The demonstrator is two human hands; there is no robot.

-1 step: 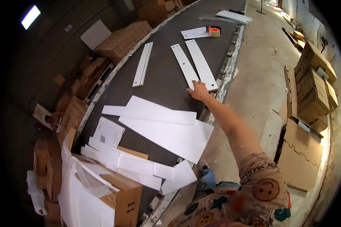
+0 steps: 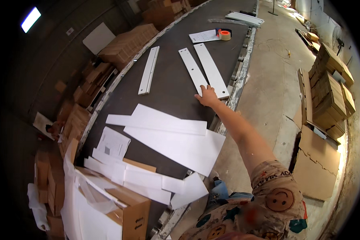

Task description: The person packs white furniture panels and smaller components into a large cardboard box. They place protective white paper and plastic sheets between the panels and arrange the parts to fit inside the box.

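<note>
My right hand reaches out over the dark conveyor belt, its thumb and fingers closed about the near end of a narrow white board with holes. A second white board, also with a hole at its near end, lies just right of it, close to the fingers. Farther left on the belt rests a slim white grooved strip. Nearer to me, large white panels overlap one another, with a long white strip across them. My left hand is out of view.
An open cardboard box with white foam sheets stands at the near left. A printed leaflet lies beside it. Beyond the boards are a tape roll and a paper sheet. Stacked cartons stand right of the conveyor's metal edge.
The whole view has shifted very slightly. My right hand stays at the near end of the narrow board.
</note>
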